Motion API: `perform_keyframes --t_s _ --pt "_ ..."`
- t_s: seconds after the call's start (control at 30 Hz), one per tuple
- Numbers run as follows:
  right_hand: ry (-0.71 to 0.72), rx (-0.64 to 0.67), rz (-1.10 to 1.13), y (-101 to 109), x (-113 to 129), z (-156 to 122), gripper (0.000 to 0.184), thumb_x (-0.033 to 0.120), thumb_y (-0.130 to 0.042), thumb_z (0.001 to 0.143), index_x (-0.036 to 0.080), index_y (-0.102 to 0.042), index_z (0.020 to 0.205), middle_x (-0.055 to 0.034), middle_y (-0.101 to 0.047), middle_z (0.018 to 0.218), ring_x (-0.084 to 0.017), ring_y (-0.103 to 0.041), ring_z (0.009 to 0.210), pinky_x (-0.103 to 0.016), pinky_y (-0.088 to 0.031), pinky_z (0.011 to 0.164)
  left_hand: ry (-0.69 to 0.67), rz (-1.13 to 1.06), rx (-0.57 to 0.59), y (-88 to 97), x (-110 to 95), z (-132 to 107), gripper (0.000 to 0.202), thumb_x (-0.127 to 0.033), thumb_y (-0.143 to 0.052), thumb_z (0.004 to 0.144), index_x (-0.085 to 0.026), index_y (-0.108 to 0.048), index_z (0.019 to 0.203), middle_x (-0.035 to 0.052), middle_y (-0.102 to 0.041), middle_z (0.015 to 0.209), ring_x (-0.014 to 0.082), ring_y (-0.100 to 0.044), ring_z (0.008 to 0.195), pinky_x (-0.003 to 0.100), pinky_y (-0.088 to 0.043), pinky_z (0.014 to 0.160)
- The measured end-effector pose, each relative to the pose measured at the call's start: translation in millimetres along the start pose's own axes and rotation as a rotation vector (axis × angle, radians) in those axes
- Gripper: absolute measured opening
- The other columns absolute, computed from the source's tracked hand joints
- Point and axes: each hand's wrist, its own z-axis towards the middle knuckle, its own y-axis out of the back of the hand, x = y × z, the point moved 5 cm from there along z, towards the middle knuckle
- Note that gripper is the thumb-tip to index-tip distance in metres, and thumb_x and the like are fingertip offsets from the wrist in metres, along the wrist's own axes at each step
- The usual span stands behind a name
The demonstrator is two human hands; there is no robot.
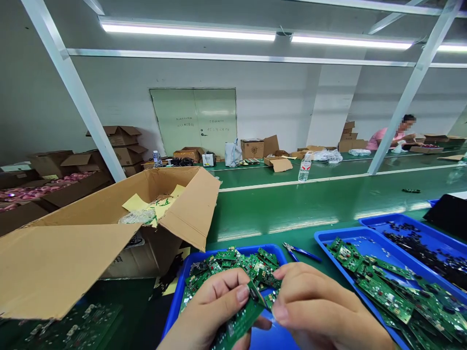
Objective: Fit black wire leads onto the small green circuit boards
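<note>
My left hand (pixel 215 304) is closed around a green circuit board (pixel 243 318), held at a slant above a blue tray (pixel 275 335). A dark part shows at the board's upper end, by my thumb. My right hand (pixel 319 308) is closed in a pinch right at that end of the board; whatever sits between its fingertips is too small to make out. Under and behind both hands, a heap of green circuit boards (pixel 233 260) fills the back of the tray. Blue-handled cutters (pixel 306 253) lie just behind my right hand.
At right, a second blue tray (pixel 321 238) holds more boards; another blue tray (pixel 450 265) holds small black parts. An open cardboard box (pixel 146 253) stands at left, its flap reaching toward the boards. A water bottle (pixel 304 167) stands farther back. A person (pixel 379 138) sits far right.
</note>
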Motion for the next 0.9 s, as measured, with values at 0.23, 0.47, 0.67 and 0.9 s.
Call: perform_keyframes --t_s 0.23,0.47,0.67,0.9 --pt "-0.085 -0.146 -0.029 -0.7 -20.7 1.6 0.037 -0.002 -0.055 0.081 0.022 -0.061 0.109 -0.0016 -0.065 0.083 -0.015 -0.063 0.074 -0.036 -0.056 0.081 0.045 0.127 -0.029 -0.7 -3.0 -0.9 0.038 -0.051 -0.07 0.075 -0.017 -0.053 0.074 -0.004 -0.058 0.04 0.0044 -0.046 0.027 0.009 -0.027 0.029" --pt "-0.076 -0.072 -0.04 -8.8 -28.9 1.3 0.032 0.005 -0.055 0.086 0.023 -0.06 0.112 -0.0024 -0.066 0.087 -0.015 -0.062 0.077 -0.036 -0.056 0.08 0.165 0.247 -0.049 5.0 5.2 -1.2 0.044 -0.058 -0.069 0.072 -0.018 -0.052 0.077 -0.0047 -0.056 0.038 0.0046 -0.043 0.029 0.009 -0.028 0.028" --pt "0.009 -0.012 -0.079 -10.5 -26.1 6.2 0.025 0.004 -0.053 0.089 0.018 -0.06 0.109 -0.0018 -0.07 0.086 -0.013 -0.063 0.077 -0.034 -0.053 0.084 0.141 0.282 0.0 -2.4 1.7 2.8 0.039 -0.054 -0.066 0.077 -0.017 -0.054 0.075 -0.0044 -0.057 0.042 0.0052 -0.045 0.031 0.011 -0.029 0.031" --pt "0.038 0.06 -0.208 -14.1 -24.4 7.0 0.032 0.007 -0.047 0.092 0.014 -0.055 0.122 -0.0068 -0.072 0.087 -0.017 -0.065 0.084 -0.033 -0.054 0.081 0.121 0.459 0.02 -1.2 0.4 3.5 0.036 -0.054 -0.057 0.084 -0.018 -0.058 0.08 -0.0054 -0.055 0.043 0.0057 -0.044 0.033 0.013 -0.031 0.034"
